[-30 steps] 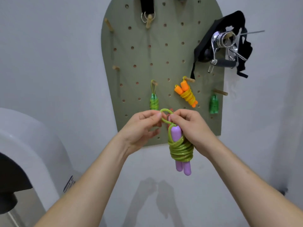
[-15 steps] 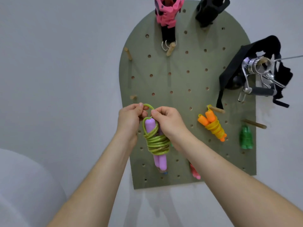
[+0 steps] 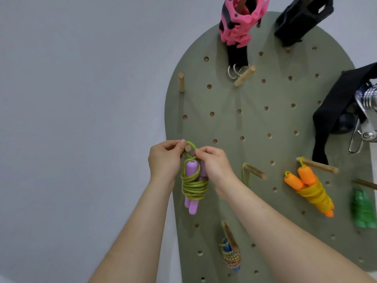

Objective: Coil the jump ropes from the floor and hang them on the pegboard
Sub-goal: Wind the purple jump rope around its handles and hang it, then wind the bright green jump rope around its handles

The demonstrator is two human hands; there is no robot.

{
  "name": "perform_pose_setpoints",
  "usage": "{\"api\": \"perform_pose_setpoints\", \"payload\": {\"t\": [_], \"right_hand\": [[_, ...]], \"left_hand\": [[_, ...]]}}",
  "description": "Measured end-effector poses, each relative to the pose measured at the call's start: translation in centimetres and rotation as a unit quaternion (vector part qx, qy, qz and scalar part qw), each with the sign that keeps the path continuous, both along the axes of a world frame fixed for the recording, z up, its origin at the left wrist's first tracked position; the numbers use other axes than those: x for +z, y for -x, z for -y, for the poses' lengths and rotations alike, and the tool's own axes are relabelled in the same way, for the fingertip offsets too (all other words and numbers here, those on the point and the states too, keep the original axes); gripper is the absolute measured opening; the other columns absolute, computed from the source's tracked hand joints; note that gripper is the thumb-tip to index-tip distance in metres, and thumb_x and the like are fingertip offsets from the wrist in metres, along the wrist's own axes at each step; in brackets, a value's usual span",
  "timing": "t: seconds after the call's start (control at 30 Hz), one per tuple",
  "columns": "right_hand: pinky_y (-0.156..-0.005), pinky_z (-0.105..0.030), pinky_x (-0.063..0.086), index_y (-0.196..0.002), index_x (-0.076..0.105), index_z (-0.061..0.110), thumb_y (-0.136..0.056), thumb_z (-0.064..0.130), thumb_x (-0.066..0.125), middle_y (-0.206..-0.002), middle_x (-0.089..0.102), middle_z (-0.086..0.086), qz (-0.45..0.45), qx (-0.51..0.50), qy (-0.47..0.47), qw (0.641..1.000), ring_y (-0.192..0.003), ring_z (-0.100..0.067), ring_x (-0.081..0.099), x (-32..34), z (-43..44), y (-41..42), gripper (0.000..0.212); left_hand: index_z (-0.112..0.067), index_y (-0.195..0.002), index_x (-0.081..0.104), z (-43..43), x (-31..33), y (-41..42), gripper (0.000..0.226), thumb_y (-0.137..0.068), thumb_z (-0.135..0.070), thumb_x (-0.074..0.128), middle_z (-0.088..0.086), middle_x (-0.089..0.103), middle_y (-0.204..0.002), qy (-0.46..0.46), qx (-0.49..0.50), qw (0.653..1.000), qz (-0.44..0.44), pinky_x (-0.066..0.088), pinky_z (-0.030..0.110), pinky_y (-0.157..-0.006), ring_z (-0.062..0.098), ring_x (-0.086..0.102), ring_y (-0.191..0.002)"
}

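Loop of purple-handled jump rope [image 3: 194, 186] being slipped over wooden peg [image 3: 187, 148] at pegboard [image 3: 224, 123] left edge; half second ago being held short of it. Loop being pinched by left hand [image 3: 164, 160] and right hand [image 3: 214, 164]; bundle dangling below. Hanging judged nearly done.

Left side: the wall [image 3: 81, 119] beside the pegboard [image 3: 224, 123] gives wide free room.
Peg zone: the edge peg [image 3: 187, 148] is crowded, with the left grip [image 3: 163, 160] and right grip [image 3: 214, 166] on its two sides, both pinching the loop of the jump rope [image 3: 193, 184], which hangs just below.
Above: free board face up to the upper peg [image 3: 181, 82].
Right side: a looped peg [image 3: 257, 173] sticks out near the right wrist; the orange rope [image 3: 306, 184] hangs beyond it.
Below: free board, then a low peg [image 3: 229, 237] between the forearms.
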State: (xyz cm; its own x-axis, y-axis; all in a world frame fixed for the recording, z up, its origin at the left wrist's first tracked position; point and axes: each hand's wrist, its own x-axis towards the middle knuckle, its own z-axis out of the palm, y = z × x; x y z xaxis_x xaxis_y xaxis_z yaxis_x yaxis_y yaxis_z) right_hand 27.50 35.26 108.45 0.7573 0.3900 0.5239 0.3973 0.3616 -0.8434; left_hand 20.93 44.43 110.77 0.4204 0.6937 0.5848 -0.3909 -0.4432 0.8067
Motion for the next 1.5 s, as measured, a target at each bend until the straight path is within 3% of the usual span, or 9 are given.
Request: {"api": "perform_pose_setpoints", "payload": {"t": [0.1, 0.23, 0.4, 0.6, 0.77, 0.9, 0.97, 1.17, 1.5], "right_hand": [[-0.046, -0.020, 0.042, -0.072, 0.060, 0.013, -0.091, 0.014, 0.061, -0.065, 0.056, -0.003, -0.020, 0.002, -0.010, 1.000, -0.055, -0.015, 0.051, 0.0, -1.0, -1.3, 0.019], [-0.064, -0.026, 0.044, -0.080, 0.054, 0.020, -0.084, 0.018, 0.068, -0.081, 0.059, -0.002, 0.059, -0.137, -0.010, 0.989, -0.071, -0.015, 0.055, -0.6, -2.3, -3.2, 0.015], [-0.071, -0.033, 0.046, -0.098, 0.063, 0.013, -0.089, 0.017, 0.053, -0.097, 0.054, 0.000, 0.397, -0.311, 0.095, 0.858, -0.088, -0.019, 0.054, -3.8, -1.6, -3.4, 0.015], [-0.081, -0.040, 0.040, -0.128, 0.046, 0.020, -0.093, 0.031, 0.040, -0.129, 0.045, 0.002, 0.452, -0.356, 0.299, 0.761, -0.118, -0.021, 0.043, -4.5, -0.7, -2.0, 0.037], [-0.094, -0.045, 0.044, -0.137, 0.037, 0.026, -0.091, 0.030, 0.047, -0.134, 0.040, 0.003, 0.395, -0.244, 0.336, 0.819, -0.124, -0.022, 0.039, -3.3, 2.0, -1.5, 0.047], [-0.080, -0.040, 0.050, -0.132, 0.048, 0.022, -0.093, 0.024, 0.044, -0.116, 0.056, 0.000, 0.448, -0.321, 0.332, 0.765, -0.109, -0.024, 0.053, -4.7, 5.7, -0.6, 0.039], [-0.073, -0.040, 0.052, -0.123, 0.056, 0.021, -0.089, 0.024, 0.044, -0.106, 0.061, 0.001, 0.454, -0.313, 0.315, 0.773, -0.099, -0.024, 0.059, -5.9, 7.8, 0.4, 0.036], [-0.068, -0.036, 0.050, -0.099, 0.062, 0.031, -0.081, 0.034, 0.041, -0.077, 0.055, 0.014, 0.386, -0.212, 0.393, 0.807, -0.078, -0.013, 0.060, -10.7, 17.1, 3.3, 0.028], [-0.087, -0.030, 0.045, -0.121, 0.058, 0.031, -0.097, 0.033, 0.045, -0.104, 0.066, 0.011, 0.080, -0.148, 0.663, 0.730, -0.097, -0.011, 0.054, -30.5, 36.0, 8.6, 0.028]], "left_hand": [[-0.014, -0.076, 0.071, -1.4, 0.4, -1.4, 0.007, -0.082, -0.016, 0.073, 0.007, 0.070, -0.077, 0.077, -0.087, 0.993, -0.009, 0.055, 0.032, -0.072, 0.021, 0.063, -0.074], [-0.016, -0.069, 0.070, -2.3, 1.0, -3.7, 0.012, -0.080, -0.018, 0.075, 0.003, 0.067, -0.067, 0.072, -0.042, 0.996, -0.008, 0.045, 0.021, -0.053, 0.016, 0.060, -0.062], [-0.023, -0.060, 0.069, -3.4, 0.8, -5.3, 0.017, -0.074, -0.025, 0.078, -0.006, 0.069, -0.065, -0.001, 0.051, 0.999, 0.007, 0.056, 0.030, -0.070, 0.014, 0.067, -0.067], [-0.020, -0.074, 0.070, -3.3, -0.2, -5.4, 0.005, -0.079, -0.019, 0.071, 0.000, 0.068, -0.066, 0.013, 0.011, 1.000, 0.016, 0.059, 0.044, -0.072, 0.016, 0.063, -0.056], [-0.026, -0.089, 0.068, -1.2, -3.3, -2.7, 0.020, -0.082, -0.009, 0.058, -0.005, 0.069, -0.085, 0.031, 0.022, 0.997, 0.066, 0.055, 0.035, -0.079, 0.012, 0.065, -0.077], [-0.014, -0.078, 0.067, 2.9, -6.1, 2.4, 0.023, -0.084, 0.003, 0.053, -0.006, 0.056, -0.058, 0.024, -0.001, 0.978, 0.207, 0.041, 0.020, -0.052, 0.010, 0.047, -0.052], [-0.012, -0.073, 0.066, 5.4, -7.8, 3.9, 0.018, -0.080, 0.000, 0.055, 0.000, 0.053, -0.056, -0.007, -0.080, 0.973, 0.215, 0.035, 0.019, -0.045, 0.015, 0.041, -0.048], [-0.022, -0.078, 0.069, 12.2, -15.6, 2.8, 0.018, -0.078, -0.011, 0.055, -0.006, 0.054, -0.053, -0.131, -0.262, 0.956, 0.003, 0.036, 0.025, -0.048, 0.012, 0.045, -0.050], [-0.028, -0.079, 0.069, 25.8, -37.0, 6.2, 0.025, -0.088, -0.009, 0.057, -0.011, 0.038, -0.050, -0.105, -0.410, 0.831, -0.360, 0.032, 0.016, -0.049, 0.009, 0.036, -0.050]]}}
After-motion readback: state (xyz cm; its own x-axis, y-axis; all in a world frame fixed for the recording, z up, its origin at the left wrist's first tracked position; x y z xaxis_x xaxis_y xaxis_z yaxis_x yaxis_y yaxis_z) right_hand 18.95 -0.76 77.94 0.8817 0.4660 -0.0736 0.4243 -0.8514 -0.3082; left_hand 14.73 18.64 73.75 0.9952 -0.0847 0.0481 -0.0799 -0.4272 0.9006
